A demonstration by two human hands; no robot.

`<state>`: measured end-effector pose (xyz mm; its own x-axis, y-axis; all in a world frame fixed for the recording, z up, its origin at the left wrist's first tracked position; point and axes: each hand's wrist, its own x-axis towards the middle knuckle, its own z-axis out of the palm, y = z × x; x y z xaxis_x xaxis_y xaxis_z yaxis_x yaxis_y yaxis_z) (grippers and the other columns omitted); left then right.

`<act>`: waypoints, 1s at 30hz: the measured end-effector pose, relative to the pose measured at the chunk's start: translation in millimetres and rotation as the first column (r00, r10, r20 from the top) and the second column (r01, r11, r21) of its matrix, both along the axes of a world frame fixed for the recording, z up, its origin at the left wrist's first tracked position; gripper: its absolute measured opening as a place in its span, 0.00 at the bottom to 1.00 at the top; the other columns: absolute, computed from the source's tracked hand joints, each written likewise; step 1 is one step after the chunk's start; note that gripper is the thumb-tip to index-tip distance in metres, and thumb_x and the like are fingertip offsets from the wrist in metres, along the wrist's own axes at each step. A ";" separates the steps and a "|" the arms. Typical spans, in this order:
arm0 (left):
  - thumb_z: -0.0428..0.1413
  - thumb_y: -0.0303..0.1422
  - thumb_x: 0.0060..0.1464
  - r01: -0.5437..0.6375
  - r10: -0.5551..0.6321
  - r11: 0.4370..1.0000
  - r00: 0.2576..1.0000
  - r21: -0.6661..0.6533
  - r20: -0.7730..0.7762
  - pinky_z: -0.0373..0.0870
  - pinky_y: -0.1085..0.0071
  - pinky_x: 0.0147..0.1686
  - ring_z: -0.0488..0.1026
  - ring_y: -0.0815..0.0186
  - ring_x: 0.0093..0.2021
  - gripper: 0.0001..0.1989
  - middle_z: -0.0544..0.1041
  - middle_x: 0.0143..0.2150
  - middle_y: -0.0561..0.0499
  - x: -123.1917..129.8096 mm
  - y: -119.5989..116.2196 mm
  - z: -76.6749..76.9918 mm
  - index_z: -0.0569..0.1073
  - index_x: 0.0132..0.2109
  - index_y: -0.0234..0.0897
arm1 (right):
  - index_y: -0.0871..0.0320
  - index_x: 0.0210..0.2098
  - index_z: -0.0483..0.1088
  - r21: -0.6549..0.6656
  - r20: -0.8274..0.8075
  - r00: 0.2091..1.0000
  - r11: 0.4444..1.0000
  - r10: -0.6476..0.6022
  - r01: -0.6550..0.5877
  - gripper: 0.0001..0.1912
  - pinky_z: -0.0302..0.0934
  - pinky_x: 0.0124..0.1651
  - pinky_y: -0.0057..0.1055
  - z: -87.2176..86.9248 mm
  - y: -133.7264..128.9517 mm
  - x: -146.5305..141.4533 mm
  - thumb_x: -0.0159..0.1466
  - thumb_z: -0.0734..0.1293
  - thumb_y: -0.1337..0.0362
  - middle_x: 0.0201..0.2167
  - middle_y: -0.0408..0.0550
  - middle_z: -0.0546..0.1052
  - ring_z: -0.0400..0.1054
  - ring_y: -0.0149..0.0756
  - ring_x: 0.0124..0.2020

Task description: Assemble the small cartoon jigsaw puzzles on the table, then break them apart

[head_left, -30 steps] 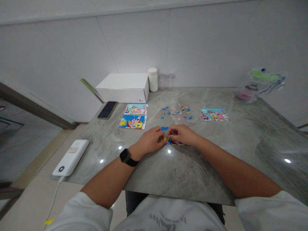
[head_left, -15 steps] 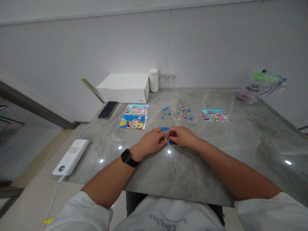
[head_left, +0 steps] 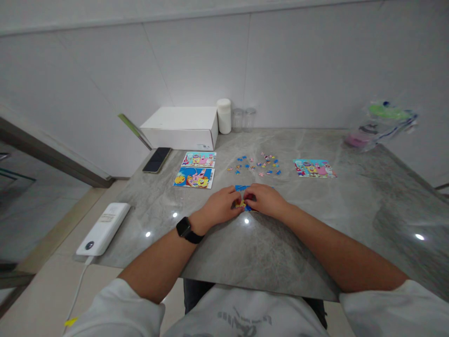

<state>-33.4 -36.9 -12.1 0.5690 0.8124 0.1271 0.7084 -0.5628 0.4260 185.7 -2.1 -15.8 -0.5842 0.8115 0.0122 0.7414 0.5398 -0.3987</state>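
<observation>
A partly covered jigsaw puzzle [head_left: 241, 188], blue and yellow, lies on the table in front of me. My left hand [head_left: 224, 204] rests at its left side, with curled fingers and thumb gripping the edge. From the right, my right hand [head_left: 264, 199] reaches over the puzzle. Its thumb and forefinger are pinched together low on the picture, at a jigsaw piece mostly hidden by the fingers. Much of the puzzle's right part is under this hand. Beyond the hands lie several loose jigsaw pieces [head_left: 258, 164] in a scattered group.
Two picture cards [head_left: 199, 159] [head_left: 194, 178] lie left of the loose pieces, and another card [head_left: 315, 168] to the right. Behind stand a white box [head_left: 180, 128], a white bottle [head_left: 223, 117] and two glass jars. A phone [head_left: 157, 160], power bank [head_left: 104, 229] and plastic bag [head_left: 380, 124] are at the sides.
My right hand has shifted very slightly over the puzzle, its fingers staying pinched low on the picture. My left hand keeps its place.
</observation>
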 end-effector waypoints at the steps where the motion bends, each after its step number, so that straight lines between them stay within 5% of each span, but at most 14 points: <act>1: 0.64 0.38 0.62 0.000 0.000 1.000 1.000 0.001 0.002 0.71 0.64 0.43 0.73 0.60 0.42 0.08 0.76 0.43 0.47 -0.2 0.1 -0.4 0.75 0.41 0.39 | 0.53 0.39 0.81 0.003 0.004 1.000 1.000 0.001 -0.001 0.05 0.61 0.43 0.32 -0.2 0.0 0.2 0.65 0.71 0.65 0.38 0.48 0.80 0.73 0.40 0.40; 12: 0.63 0.37 0.63 0.023 -0.023 1.000 0.999 0.021 0.041 0.73 0.64 0.46 0.75 0.59 0.47 0.08 0.78 0.47 0.46 -1.6 0.4 -4.1 0.77 0.46 0.40 | 0.53 0.44 0.80 0.012 -0.030 0.999 0.999 0.039 -0.039 0.09 0.62 0.46 0.33 4.0 -3.4 -4.0 0.64 0.71 0.68 0.40 0.48 0.82 0.75 0.41 0.42; 23: 0.60 0.35 0.65 0.061 -0.060 0.998 0.993 -0.016 0.102 0.72 0.65 0.46 0.76 0.60 0.45 0.05 0.79 0.41 0.48 -3.5 6.2 -3.0 0.79 0.41 0.40 | 0.54 0.45 0.79 0.001 -0.159 0.987 1.000 -0.019 0.020 0.10 0.63 0.46 0.32 2.0 -1.4 -1.7 0.65 0.70 0.68 0.40 0.46 0.84 0.76 0.39 0.41; 30: 0.55 0.36 0.68 -0.066 0.069 0.998 0.961 -0.018 0.268 0.68 0.67 0.40 0.73 0.64 0.38 0.10 0.75 0.36 0.50 -5.6 10.7 1.5 0.76 0.38 0.38 | 0.55 0.46 0.78 0.039 -0.267 0.957 0.991 -0.114 0.129 0.10 0.63 0.45 0.32 10.3 6.0 4.0 0.65 0.69 0.68 0.39 0.47 0.83 0.73 0.36 0.36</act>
